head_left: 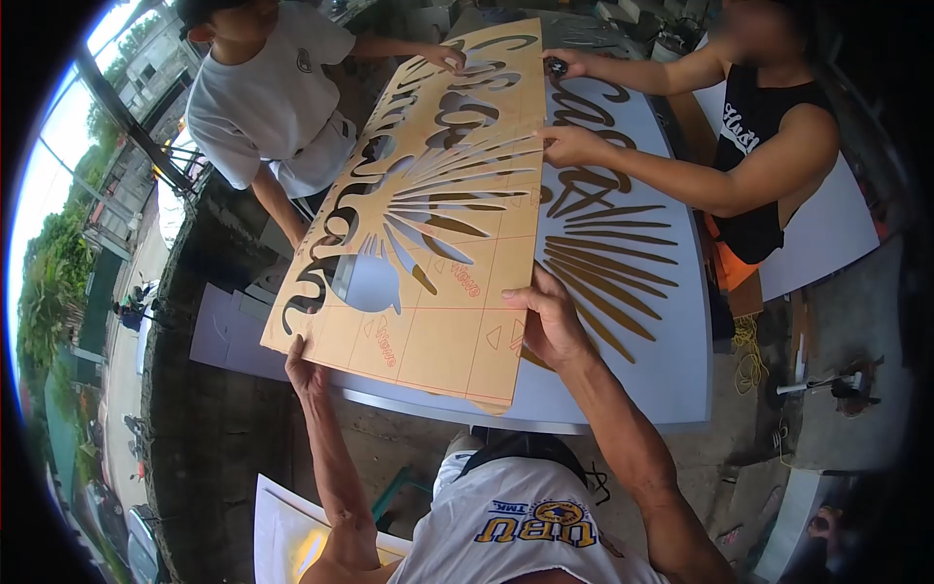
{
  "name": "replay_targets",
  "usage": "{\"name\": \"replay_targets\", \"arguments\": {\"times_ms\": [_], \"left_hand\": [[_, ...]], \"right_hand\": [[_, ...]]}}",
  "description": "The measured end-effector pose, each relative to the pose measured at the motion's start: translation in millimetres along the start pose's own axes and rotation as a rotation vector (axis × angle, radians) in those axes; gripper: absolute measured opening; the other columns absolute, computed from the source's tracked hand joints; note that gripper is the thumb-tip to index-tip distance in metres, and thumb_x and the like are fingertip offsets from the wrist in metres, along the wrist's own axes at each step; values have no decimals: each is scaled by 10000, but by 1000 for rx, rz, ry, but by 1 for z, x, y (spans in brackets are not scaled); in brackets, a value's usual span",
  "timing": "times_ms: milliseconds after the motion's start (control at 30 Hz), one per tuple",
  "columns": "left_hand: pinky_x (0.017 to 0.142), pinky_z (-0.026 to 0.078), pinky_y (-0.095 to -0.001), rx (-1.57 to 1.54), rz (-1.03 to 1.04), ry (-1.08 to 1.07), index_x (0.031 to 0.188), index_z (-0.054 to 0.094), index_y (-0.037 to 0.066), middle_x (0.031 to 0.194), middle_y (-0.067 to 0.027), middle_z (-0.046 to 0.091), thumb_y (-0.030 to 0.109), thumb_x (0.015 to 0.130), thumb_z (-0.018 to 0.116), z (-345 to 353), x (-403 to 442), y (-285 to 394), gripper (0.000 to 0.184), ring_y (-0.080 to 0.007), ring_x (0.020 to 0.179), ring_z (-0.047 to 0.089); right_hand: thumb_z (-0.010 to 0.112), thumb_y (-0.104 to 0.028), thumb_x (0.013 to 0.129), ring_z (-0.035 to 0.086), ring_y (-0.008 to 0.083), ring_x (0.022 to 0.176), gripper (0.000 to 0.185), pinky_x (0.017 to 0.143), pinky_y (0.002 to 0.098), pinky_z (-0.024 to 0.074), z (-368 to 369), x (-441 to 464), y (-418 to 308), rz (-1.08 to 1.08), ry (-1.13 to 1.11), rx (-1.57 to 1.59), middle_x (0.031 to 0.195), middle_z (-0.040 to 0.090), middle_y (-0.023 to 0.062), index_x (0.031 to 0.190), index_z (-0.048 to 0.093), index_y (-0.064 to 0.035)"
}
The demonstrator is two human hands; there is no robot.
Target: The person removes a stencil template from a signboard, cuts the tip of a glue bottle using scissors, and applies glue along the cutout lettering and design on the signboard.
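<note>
A large tan sheet point(448, 341) with cut-out script letters and a sunburst is held up at a tilt over a white board point(662, 389). My left hand point(306, 368) grips its lower left corner. My right hand point(552, 316) holds its right edge near the lower corner, thumb on top. Brown lettering point(589, 127) and brown rays point(613, 311) lie on the white board, partly covered by the sheet. A person in a white shirt touches the sheet's far left side. Another person in a black top holds its right edge with both hands, a small dark object in one.
A concrete wall point(185, 389) runs along the left, with a street beyond it. White panels point(827, 224) lean at the right behind the person in black. Yellow cord point(749, 360) lies on the floor at the right. A yellow-marked white sheet point(282, 530) is at the lower left.
</note>
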State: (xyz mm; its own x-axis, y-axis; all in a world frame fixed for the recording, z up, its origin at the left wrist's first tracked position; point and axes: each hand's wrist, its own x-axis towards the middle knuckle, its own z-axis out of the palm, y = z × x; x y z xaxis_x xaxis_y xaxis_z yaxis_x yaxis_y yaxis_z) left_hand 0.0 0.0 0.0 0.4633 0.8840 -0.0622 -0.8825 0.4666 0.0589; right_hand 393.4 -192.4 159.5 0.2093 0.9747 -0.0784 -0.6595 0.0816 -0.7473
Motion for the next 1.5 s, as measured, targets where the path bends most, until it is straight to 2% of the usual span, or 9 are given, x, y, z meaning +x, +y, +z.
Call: {"name": "replay_targets", "arguments": {"times_ms": [300,600,667,800,1200,1267,1300,1367,1500], "left_hand": [[1210,250,-529,44,9,13,1533,213,-56,1578,-209,325,-26,934,507,-2,-1,3,668,-364,1462,309],[1200,273,-530,118,6,8,1542,196,-42,1587,-199,315,0,963,494,1,-3,4,653,-368,1455,322],[1220,223,-532,88,39,49,1538,188,-60,1592,-201,303,-36,927,509,-2,-2,6,690,-360,1479,275],[1218,228,-533,117,41,46,1540,177,-57,1592,-200,306,-35,929,508,0,-4,5,696,-360,1479,275],[1207,256,-538,77,44,36,1538,186,-49,1568,-211,346,-21,951,504,0,1,9,669,-363,1462,311],[1207,257,-535,80,24,10,1533,203,-54,1560,-227,350,-12,952,513,3,2,12,660,-365,1457,321],[1207,257,-535,82,33,15,1533,203,-54,1560,-227,350,-12,952,513,6,2,13,660,-365,1457,321],[1206,259,-532,62,32,-17,1528,218,-60,1560,-240,343,0,953,524,12,5,16,655,-364,1455,327],[1179,307,-562,144,56,-33,1527,183,-66,1559,-258,329,-8,943,533,17,14,42,683,-403,1437,345]], "right_hand": [[585,-58,828,603,183,1090,540,965,338,481,-13,3,13,21,6,17,1204,613,95,1352,487,28],[570,-45,849,628,182,1068,503,927,333,527,-16,4,17,53,39,31,1187,621,89,1346,502,0],[572,-44,847,627,179,1071,509,925,330,529,-17,5,17,57,42,28,1189,620,86,1350,501,-4],[572,-41,846,626,176,1071,512,924,329,530,-15,4,17,51,30,32,1190,618,82,1352,502,-10],[577,-54,872,610,182,1115,506,972,337,490,-7,10,13,45,-17,16,1224,617,104,1362,482,25],[596,-61,882,643,129,975,477,817,279,569,0,11,9,40,-6,-5,1141,623,64,1348,503,-19],[596,-61,882,643,129,975,477,817,279,569,4,11,6,49,-11,-2,1141,623,64,1348,503,-19],[589,-68,887,629,174,1087,482,953,322,504,10,14,2,37,-52,-36,1204,633,97,1351,500,28],[592,-89,909,650,158,1049,448,899,309,537,32,23,3,26,-76,-79,1185,642,88,1338,515,17]]}}
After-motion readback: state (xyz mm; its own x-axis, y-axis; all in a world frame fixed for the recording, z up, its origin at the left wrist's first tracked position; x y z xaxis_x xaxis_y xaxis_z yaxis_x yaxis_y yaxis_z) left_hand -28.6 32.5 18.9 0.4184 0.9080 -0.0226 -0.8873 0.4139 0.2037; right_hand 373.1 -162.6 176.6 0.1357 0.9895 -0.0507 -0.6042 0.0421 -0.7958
